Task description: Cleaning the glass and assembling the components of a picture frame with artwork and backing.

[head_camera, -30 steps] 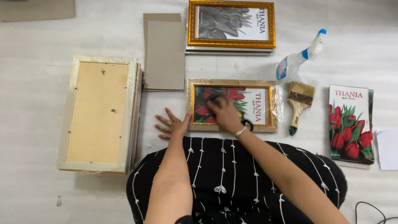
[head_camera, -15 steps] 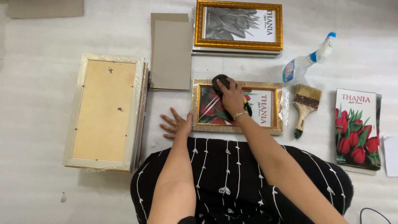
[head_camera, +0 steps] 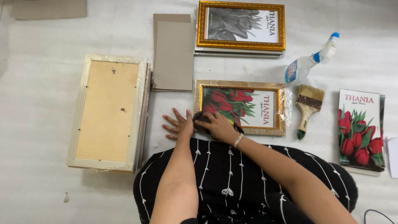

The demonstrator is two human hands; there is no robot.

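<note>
Both hands work at the lower left corner of a small gold picture frame (head_camera: pixel 240 107) that lies flat on the white surface. The left hand (head_camera: pixel 178 126) is released, its fingers spread and palm pressed flat on the surface just beside the frame's left edge, holding nothing. The right hand (head_camera: pixel 219 126) is curled over a dark cloth (head_camera: pixel 200 119), gripping it and pressing it onto the frame's glass at that lower left corner; a thin bracelet circles the wrist.

The frame sits directly in front of the person, its near edge touching the black striped garment over the lap. Its moulding is textured gold, wrapped at the right end in crinkled clear film, and it shows a print of red tulips with green leaves.

To the right lie a wooden-handled paintbrush (head_camera: pixel 307 108) with pale bristles and a clear spray bottle (head_camera: pixel 309 62) with a blue and white nozzle. Farther right is a stack of glossy tulip prints (head_camera: pixel 360 129). Above sits a second gold frame (head_camera: pixel 241 25) holding a grey print, beside flat grey cardboard sheets (head_camera: pixel 174 52). To the left rests a pale frame (head_camera: pixel 108 112) face down, its plywood back showing.
</note>
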